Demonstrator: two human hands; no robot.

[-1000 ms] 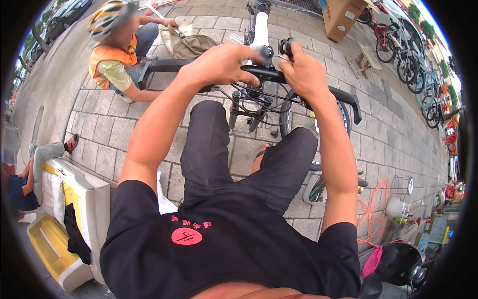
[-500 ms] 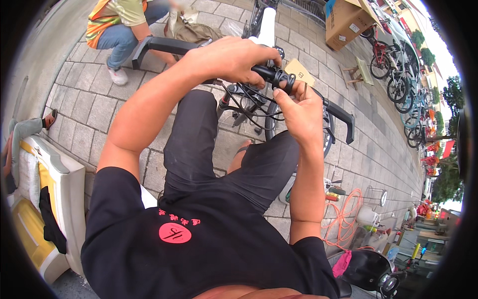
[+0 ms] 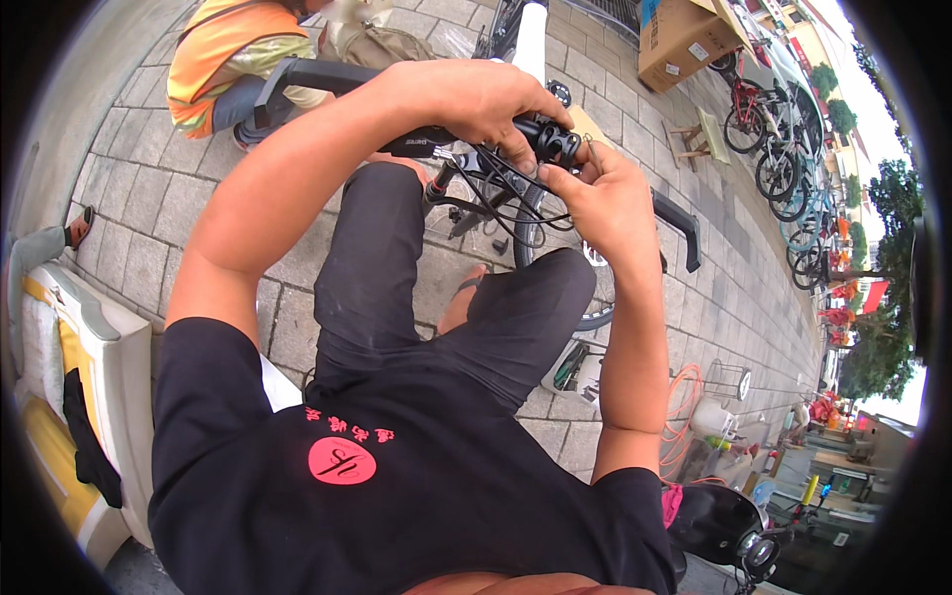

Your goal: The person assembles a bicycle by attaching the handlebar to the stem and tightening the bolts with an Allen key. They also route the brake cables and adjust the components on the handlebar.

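Since 0.5 s ago your right hand [image 3: 605,203] rose to the handlebar [image 3: 436,139] clamp — pinching cables [image 3: 496,183]; left hand [image 3: 476,99] clenched on bar, crouching person [image 3: 223,55] beyond.

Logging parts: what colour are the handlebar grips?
Black, seen in the head view: the handlebar, held by the left hand.

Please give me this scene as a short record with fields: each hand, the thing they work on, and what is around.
left hand: closed over the middle of the handlebar
right hand: fingertips at the black clamp, pinching near the cables
bicycle: white frame, front wheel below the bar
ground: grey paving
other person: crouching behind the bar, orange vest
far right: cardboard box, row of parked bicycles
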